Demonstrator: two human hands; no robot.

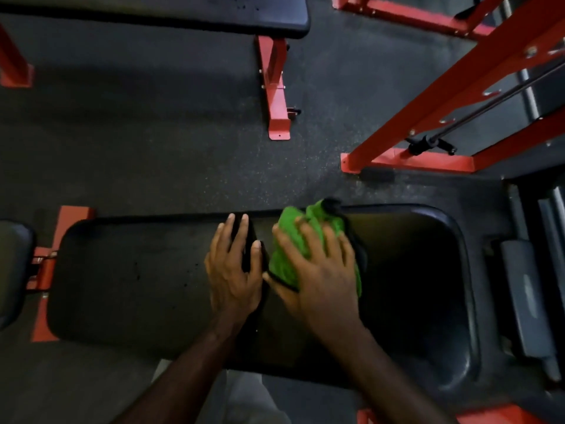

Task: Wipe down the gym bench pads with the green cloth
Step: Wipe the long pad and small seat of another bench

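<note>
A long black bench pad (131, 280) runs left to right across the lower half of the view. The green cloth (292, 240) lies bunched on the pad near its far edge, right of centre. My right hand (318, 270) presses flat on the cloth with spread fingers and covers its near half. My left hand (234, 264) rests flat on the bare pad just left of the cloth, fingers straight and pointing away from me. A second, smaller black pad (12, 264) shows at the far left edge.
Another black bench (214, 16) on a red leg (275, 87) stands across the dark rubber floor at the top. A red rack frame (443, 96) with a thin bar rises at the right. Grey metal parts (526, 298) sit beside the pad's right end.
</note>
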